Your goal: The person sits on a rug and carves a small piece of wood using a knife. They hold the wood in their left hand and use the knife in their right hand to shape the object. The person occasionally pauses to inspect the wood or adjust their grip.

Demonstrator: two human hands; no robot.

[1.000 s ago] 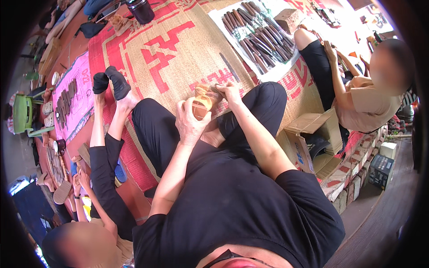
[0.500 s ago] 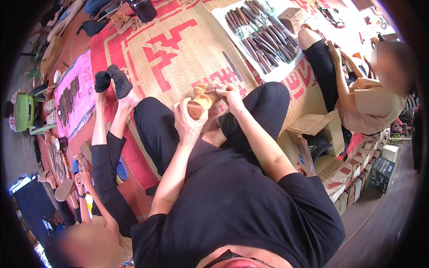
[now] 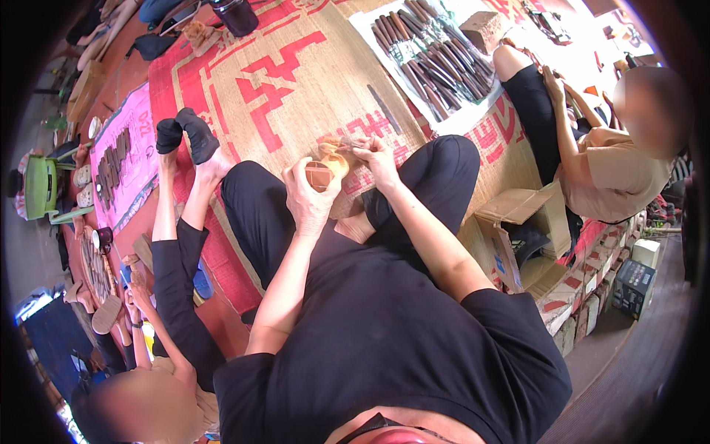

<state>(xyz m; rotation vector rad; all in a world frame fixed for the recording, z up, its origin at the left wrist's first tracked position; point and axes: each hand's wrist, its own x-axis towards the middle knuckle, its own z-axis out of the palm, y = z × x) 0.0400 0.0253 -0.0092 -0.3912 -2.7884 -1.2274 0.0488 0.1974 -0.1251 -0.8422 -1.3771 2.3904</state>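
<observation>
Above my crossed legs, my left hand (image 3: pixel 310 198) is closed round a yellow-tan piece with a flat brown end (image 3: pixel 319 175). The brown end faces up toward me, between thumb and fingers. The rest of the piece (image 3: pixel 337 162) is yellowish, of uneven outline, and partly hidden by my fingers. At its far right side, the fingers of my right hand (image 3: pixel 381 161) are pinched together. Whatever they hold is too small to make out. Both hands are close together over the woven mat (image 3: pixel 288 89).
Many dark wooden sticks (image 3: pixel 436 63) lie on a white sheet at the far right, beside a block (image 3: pixel 484 31). An open cardboard box (image 3: pixel 510 240) stands by my right knee. People sit at right and lower left. A pink cloth (image 3: pixel 122 166) bears more dark pieces.
My left hand has tilted the piece slightly, so its brown end shows rounder and more fully. My right hand has shifted a little left, still pinched beside it.
</observation>
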